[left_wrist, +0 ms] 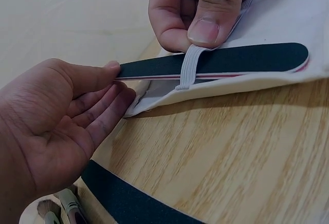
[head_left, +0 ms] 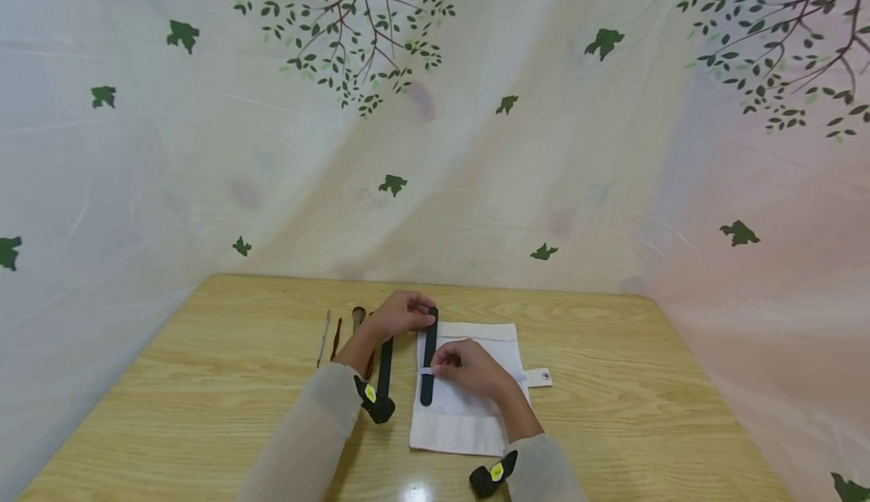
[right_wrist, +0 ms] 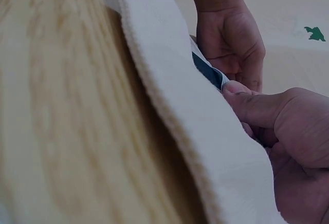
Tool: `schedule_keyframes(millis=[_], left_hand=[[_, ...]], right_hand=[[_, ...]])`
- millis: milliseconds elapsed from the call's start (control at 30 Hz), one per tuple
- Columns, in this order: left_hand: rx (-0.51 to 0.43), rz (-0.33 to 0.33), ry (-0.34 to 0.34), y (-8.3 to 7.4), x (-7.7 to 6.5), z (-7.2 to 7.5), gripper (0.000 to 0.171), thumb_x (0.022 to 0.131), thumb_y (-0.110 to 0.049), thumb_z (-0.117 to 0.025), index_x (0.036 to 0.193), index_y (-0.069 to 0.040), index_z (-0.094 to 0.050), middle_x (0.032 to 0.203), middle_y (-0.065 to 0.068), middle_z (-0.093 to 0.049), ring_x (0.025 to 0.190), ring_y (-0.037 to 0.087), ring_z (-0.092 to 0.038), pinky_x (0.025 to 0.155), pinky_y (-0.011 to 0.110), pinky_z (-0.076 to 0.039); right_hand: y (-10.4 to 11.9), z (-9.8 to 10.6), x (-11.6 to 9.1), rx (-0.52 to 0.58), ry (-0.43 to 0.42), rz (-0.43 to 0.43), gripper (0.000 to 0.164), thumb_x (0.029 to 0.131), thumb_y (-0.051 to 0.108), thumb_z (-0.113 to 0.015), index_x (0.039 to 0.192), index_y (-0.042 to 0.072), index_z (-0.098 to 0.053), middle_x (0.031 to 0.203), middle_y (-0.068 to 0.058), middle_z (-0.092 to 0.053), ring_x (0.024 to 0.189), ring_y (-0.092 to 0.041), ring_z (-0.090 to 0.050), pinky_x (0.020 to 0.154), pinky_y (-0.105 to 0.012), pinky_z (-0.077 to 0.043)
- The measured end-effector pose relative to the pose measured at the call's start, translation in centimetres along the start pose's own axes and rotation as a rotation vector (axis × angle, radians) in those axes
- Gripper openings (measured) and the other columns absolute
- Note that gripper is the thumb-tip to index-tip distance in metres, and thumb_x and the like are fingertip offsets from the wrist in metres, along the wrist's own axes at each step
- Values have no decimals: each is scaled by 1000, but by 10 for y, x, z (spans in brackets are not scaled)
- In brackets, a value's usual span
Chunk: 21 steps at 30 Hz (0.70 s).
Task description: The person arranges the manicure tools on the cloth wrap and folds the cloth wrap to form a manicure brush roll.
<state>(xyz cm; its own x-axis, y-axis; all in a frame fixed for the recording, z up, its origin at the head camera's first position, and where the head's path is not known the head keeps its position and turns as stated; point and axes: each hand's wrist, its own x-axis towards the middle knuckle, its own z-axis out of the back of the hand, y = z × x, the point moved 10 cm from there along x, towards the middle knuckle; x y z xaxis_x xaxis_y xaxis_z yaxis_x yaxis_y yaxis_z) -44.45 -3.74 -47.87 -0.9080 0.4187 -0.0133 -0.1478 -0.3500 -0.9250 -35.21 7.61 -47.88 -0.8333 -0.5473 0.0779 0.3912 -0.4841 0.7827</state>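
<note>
Long, flat, round-ended black board with pale-and-red sides (head_left: pixel 430 342) lies on white cloth pouch (head_left: pixel 462 432), along pouch's left edge; long axis runs near-to-far, far end toward far edge of wood-grain tabletop (head_left: pixel 632 370). Left hand (head_left: pixel 402 314) pinches that far end, thumb above, fingers beneath. Right hand (head_left: pixel 470 367), right of board, pinches white ribbed elastic band (left_wrist: pixel 190 66) passing over board. Key relation, likely: board's axis crosswise to band, right hand nearer crossing.

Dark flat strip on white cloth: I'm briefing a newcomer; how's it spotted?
A light wooden table holds a white cloth. Near its left edge, the flat dark strip passes under a white elastic band; another dark strip beside the cloth doesn't.
</note>
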Motion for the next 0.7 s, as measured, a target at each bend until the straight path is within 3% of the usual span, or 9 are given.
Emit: schedule_keyframes(millis=[700], left_hand=[[53, -50, 6, -4, -1, -1, 18, 101, -10, -66, 116, -3, -73, 103, 6, -73, 88, 16, -66, 80, 31, -56]], right_hand=[[-1, 0, 0, 25, 9, -19, 4, 99, 12, -69, 96, 11, -72, 86, 8, -64, 79, -9, -56, 74, -25, -47]])
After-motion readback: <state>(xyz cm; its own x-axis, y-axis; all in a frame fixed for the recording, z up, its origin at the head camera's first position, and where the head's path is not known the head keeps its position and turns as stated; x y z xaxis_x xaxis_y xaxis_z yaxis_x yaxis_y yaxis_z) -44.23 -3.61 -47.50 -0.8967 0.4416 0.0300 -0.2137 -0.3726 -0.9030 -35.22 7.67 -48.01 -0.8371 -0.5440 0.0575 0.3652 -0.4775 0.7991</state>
